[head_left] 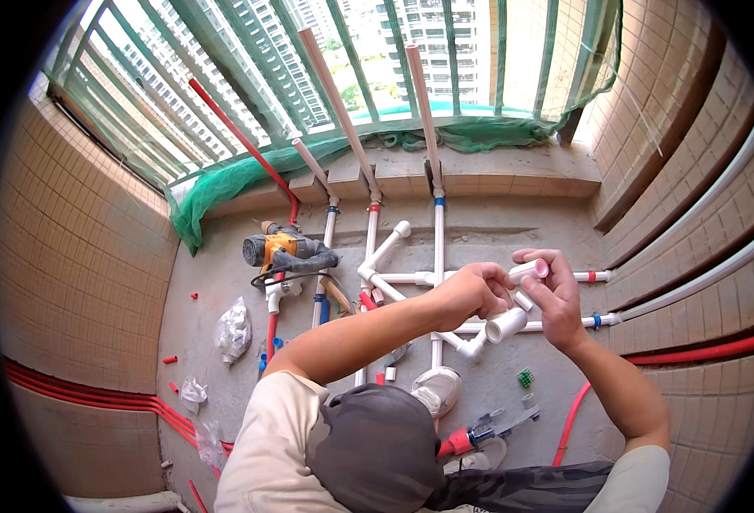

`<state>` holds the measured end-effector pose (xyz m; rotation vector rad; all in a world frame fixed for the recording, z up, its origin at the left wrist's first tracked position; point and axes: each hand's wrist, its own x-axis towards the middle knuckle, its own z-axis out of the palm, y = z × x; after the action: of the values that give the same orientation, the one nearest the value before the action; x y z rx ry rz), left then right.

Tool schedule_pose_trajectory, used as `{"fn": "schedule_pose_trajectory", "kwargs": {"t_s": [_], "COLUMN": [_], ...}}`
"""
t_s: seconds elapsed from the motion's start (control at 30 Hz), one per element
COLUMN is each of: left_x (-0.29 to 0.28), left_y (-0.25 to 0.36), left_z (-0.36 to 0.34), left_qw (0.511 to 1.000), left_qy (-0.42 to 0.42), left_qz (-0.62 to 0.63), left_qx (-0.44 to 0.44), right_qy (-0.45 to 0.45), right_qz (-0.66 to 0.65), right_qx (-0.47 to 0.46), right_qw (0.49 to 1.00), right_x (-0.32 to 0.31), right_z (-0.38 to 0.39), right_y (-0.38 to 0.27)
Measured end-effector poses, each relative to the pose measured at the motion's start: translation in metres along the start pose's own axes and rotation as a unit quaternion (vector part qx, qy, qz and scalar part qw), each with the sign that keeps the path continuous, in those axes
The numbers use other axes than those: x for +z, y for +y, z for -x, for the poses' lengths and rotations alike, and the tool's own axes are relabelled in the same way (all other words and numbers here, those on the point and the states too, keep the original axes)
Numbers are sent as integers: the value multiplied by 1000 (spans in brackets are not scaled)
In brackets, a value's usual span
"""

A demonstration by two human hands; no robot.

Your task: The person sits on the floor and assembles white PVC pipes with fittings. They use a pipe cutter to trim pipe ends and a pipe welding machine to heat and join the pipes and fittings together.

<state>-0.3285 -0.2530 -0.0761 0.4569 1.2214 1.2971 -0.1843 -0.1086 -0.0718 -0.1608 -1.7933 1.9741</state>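
Observation:
My right hand is raised in front of me, its thumb and fingers closed round a short white pipe piece with a pink inside. Close beside it, my left hand has curled fingers, the tips near that piece's end. Just under these fingers is a white pipe fitting with a wide round mouth; the left hand seems to grip it, though the contact is partly hidden. A smaller white stub shows between fitting and right thumb. Behind and below both hands, white pipes with elbows run over the floor.
An orange and grey power tool lies at left. A red-handled tool is near my shoe. Upright pipes rise by the barred window with green netting. Red pipe curves at right; plastic bags lie left.

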Motion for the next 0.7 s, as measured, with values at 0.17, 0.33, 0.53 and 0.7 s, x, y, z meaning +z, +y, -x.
{"fn": "schedule_pose_trajectory", "kwargs": {"t_s": [0.17,0.33,0.53,0.7], "left_x": [-63,-111,-157,-168], "left_y": [-56,-79,-109,-123], "left_z": [24,68,118,128], "left_qw": [980,960,921,915], "left_qy": [70,163,228,240], "left_qz": [171,198,304,314], "left_qx": [-74,-111,-87,-82], "right_qy": [-3,5,5,-36], "right_qz": [-56,137,14,194], "right_qx": [39,8,40,-108], "right_qw": [998,991,999,974], "right_x": [-1,16,50,79], "right_z": [-46,-93,-226,-337], "right_y": [-11,-6,-15,-31]}}
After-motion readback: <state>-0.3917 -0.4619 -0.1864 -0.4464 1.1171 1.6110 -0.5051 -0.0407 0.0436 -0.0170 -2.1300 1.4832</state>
